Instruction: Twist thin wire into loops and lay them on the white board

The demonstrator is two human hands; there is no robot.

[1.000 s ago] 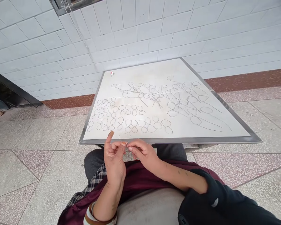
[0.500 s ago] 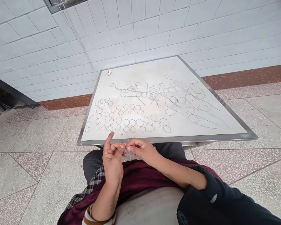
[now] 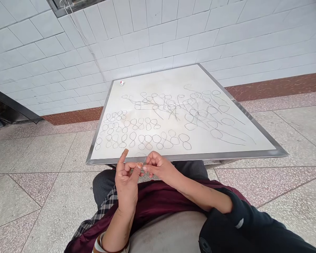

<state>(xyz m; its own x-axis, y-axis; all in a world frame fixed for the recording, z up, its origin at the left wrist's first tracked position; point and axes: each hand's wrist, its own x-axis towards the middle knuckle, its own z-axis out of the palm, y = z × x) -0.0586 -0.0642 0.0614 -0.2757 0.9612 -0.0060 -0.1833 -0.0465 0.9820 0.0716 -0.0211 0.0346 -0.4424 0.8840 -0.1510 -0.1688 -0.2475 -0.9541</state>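
Thumb and fingers of my left hand pinch a thin wire, with one finger, taped at its tip, raised. My right hand pinches the same wire close beside the left fingertips. A loop of it rises faintly above the fingers; the part between the fingertips is hidden. Both hands are just in front of the table's near edge, above my lap. Beyond them, several wire figure-eights lie in rows on the white tabletop.
Long wires with looped ends lie tangled across the middle and right of the table. A small red-and-white object sits in the far left corner. Grey metal edging rims the table, which stands close to a tiled wall.
The right hand's fingers have curled and risen slightly at the wire. The left hand keeps its pinch almost in place. The view has shifted a little.
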